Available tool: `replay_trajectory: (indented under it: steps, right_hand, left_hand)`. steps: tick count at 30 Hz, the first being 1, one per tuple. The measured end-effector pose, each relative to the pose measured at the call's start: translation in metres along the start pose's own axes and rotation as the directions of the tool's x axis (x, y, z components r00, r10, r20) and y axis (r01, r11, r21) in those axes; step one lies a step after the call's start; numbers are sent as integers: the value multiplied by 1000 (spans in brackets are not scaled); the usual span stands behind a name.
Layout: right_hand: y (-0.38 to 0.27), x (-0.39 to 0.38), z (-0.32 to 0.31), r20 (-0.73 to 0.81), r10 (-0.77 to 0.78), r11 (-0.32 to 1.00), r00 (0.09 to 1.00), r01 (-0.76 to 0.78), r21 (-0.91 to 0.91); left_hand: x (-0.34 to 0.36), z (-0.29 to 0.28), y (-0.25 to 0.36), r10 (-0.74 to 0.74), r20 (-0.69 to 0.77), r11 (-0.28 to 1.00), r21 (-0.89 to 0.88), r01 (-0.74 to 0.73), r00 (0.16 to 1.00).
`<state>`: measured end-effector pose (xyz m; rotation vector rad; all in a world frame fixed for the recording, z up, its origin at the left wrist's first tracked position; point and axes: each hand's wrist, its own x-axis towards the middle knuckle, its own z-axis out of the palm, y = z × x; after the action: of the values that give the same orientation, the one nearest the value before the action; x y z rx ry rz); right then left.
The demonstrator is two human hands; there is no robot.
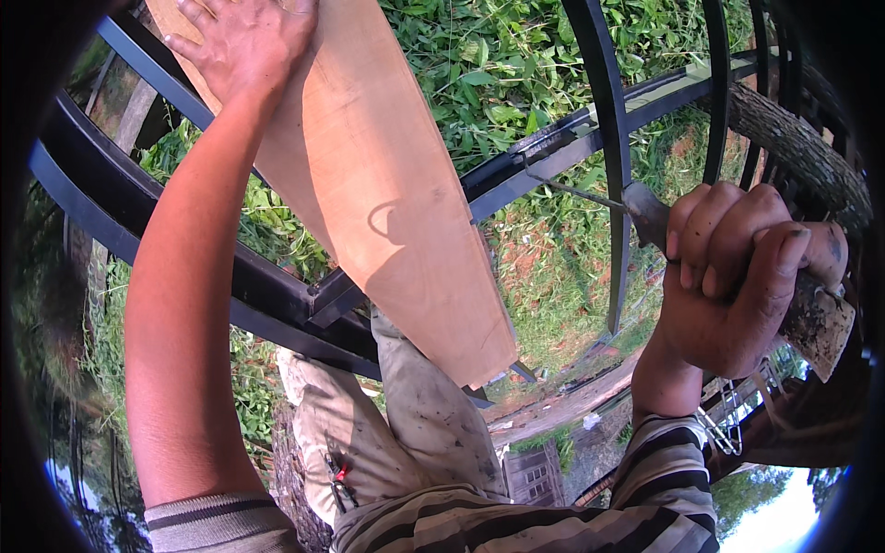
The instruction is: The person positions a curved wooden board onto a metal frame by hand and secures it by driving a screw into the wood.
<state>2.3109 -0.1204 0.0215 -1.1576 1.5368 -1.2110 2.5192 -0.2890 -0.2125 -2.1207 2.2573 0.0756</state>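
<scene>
The left hand lies flat at the far left edge of a wooden board over a black metal frame; beyond the right edge, the right hand grips a thin-rodded tool.

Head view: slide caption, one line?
Left hand flat on a wooden board, right hand gripping a bent-rod tool, with black bars around.
</scene>
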Motion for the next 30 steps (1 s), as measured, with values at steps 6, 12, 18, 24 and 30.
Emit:
replay_trajectory:
  steps: [6,12,18,24,30]
  right_hand:
    - [3,-3,10,-76,98,995,992,-100,-26]
    - [-17,4,-5,-23,-63,998,998,63,3]
    - [0,8,6,-111,-46,999,993,47,9]
    - [-12,-18,18,-47,8,999,999,-10,-38]
    - [-15,-48,12,199,-190,972,961,213,-102]
  left_hand:
    - [0,4,-6,1,-8,1000,7,-1,1000]
    - [5,5,2,11,-2,1000,-11,-11,1000]
    - [2,1,0,-35,1,999,41,35,999]
    - [4,3,-1,-22,-2,1000,0,22,1000]
    - [5,0,1,-10,-24,1000,-20,9,1000]
